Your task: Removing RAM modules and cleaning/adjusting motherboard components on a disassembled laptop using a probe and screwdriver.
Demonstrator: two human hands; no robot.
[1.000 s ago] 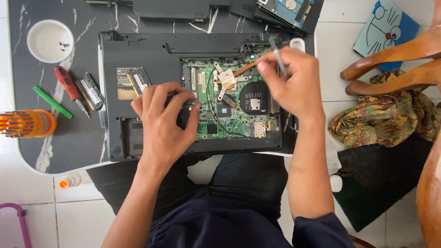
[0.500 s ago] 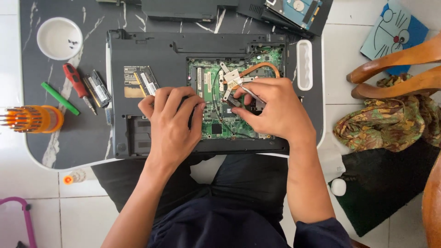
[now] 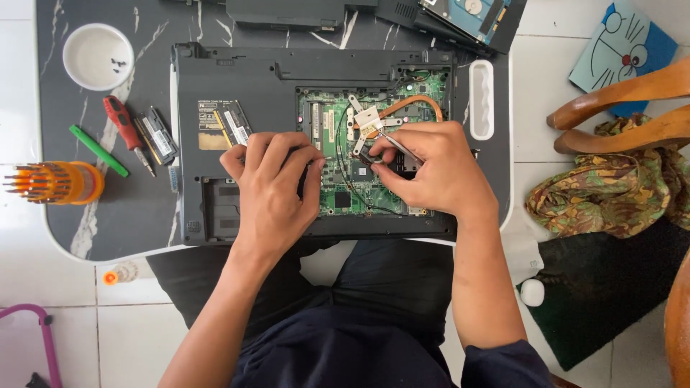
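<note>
Hands [image 3: 273, 183] on laptop [image 3: 244, 79], tweezers [image 3: 392, 141] between fingertips.

We rest our left hand [image 3: 275, 188] on the opened laptop [image 3: 237, 86], beside its green motherboard [image 3: 338, 190]. Our right hand [image 3: 431, 172] pinches tweezers [image 3: 394, 142] near the copper heat pipe [image 3: 417, 105].

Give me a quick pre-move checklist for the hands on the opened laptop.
1. Right hand grips the thin metal tool: ok.
2. Tool tip meets the silver heatsink bracket: cannot tell, too small.
3. Left hand steadies the open black laptop base: ok.
4. White round bowl holds loose screws: ok.
5. Red-handled screwdriver lies beside the laptop: ok.
6. Memory modules lie off the board: ok.
</note>
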